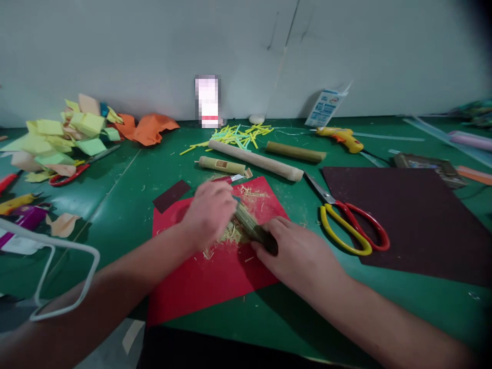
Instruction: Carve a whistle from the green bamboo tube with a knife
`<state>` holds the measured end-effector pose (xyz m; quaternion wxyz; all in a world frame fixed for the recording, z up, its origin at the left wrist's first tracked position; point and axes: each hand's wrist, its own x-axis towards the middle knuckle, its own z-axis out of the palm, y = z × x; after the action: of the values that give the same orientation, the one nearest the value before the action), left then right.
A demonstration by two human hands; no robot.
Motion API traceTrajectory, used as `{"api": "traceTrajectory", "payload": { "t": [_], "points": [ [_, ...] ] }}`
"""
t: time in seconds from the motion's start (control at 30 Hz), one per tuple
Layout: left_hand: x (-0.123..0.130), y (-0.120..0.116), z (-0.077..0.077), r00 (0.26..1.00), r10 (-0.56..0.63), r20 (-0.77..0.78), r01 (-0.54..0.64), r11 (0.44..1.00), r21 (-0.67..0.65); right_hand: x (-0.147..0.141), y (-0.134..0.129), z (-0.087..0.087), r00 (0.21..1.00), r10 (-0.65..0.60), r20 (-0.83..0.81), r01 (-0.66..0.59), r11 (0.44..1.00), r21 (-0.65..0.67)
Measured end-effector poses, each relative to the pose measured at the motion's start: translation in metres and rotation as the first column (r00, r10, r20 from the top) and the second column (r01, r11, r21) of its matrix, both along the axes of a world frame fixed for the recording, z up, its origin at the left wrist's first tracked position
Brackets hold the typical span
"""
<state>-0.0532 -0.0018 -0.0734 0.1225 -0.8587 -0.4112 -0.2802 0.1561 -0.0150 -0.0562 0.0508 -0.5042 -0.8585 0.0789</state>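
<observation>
A greenish bamboo tube [248, 220] lies tilted over a red sheet [192, 287], its near end wrapped by the fingers of my right hand [290, 246]. My left hand [211, 212], slightly blurred, is closed at the tube's far end; what its fingers hold is hidden. Pale shavings [232, 233] are scattered on the sheet beside and below the tube. Just beyond my left hand a craft knife [232, 179] with a red handle lies with its blade pointing right. A small dark card [171, 196] overlaps the sheet's left corner.
Behind the sheet lie a short bamboo piece [223, 165], a long pale stick [255, 160], another tube [295, 152] and yellow strips [246, 136]. Scissors [346, 223] rest right, near dark paper [407, 220] and a glue gun [341, 138]. Folded papers [65, 136] are left.
</observation>
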Motion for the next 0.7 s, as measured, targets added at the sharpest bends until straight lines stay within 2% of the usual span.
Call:
{"api": "traceTrajectory", "payload": {
  "t": [0.07,0.1,0.23,0.27,0.37,0.4,0.47,0.53,0.63,0.7],
  "points": [
    [0.0026,-0.0021,-0.0007,0.995,-0.103,-0.018,0.102,0.994,-0.042,-0.0003,0.0003,0.0004,1.0,0.004,-0.001,-0.004,1.0,-0.013],
    [0.003,-0.0025,-0.0012,0.993,-0.118,-0.027,0.117,0.992,-0.051,-0.0001,0.0002,0.0006,1.0,0.002,0.001,-0.002,1.0,-0.019],
    [-0.0009,-0.0003,-0.0032,0.999,0.048,0.005,-0.049,0.999,0.013,0.0009,-0.0015,0.0014,1.0,-0.016,0.012,0.016,1.0,-0.004],
    [-0.0016,-0.0001,-0.0037,0.999,0.043,0.003,-0.043,0.999,0.001,0.0011,-0.0019,0.0014,1.0,-0.012,0.017,0.012,1.0,-0.001],
    [-0.0024,-0.0006,-0.0047,0.997,-0.073,-0.038,0.07,0.995,-0.071,0.0008,-0.0021,0.0007,1.0,0.013,0.019,-0.013,1.0,-0.003],
    [-0.0031,-0.0002,-0.0045,0.994,-0.094,-0.047,0.091,0.994,-0.059,0.0005,-0.0019,0.0003,1.0,0.01,0.017,-0.011,1.0,0.003],
    [-0.005,0.0016,-0.0038,0.999,0.015,-0.04,-0.015,1.0,-0.001,-0.0001,-0.0013,-0.0004,1.0,-0.002,0.014,0.002,1.0,0.026],
    [-0.0063,0.003,-0.0032,0.998,0.058,-0.028,-0.057,0.998,0.029,-0.0005,-0.0008,-0.0007,1.0,-0.004,0.017,0.003,0.999,0.034],
    [-0.0064,0.0027,-0.0036,0.997,-0.047,-0.057,0.045,0.998,-0.036,-0.0001,-0.0008,-0.0007,1.0,0.014,0.02,-0.014,1.0,0.02],
    [-0.0065,0.002,-0.0039,0.997,-0.039,-0.064,0.037,0.999,-0.037,0.0004,-0.0013,-0.0006,1.0,0.006,0.014,-0.006,1.0,0.022]
  ]
}}
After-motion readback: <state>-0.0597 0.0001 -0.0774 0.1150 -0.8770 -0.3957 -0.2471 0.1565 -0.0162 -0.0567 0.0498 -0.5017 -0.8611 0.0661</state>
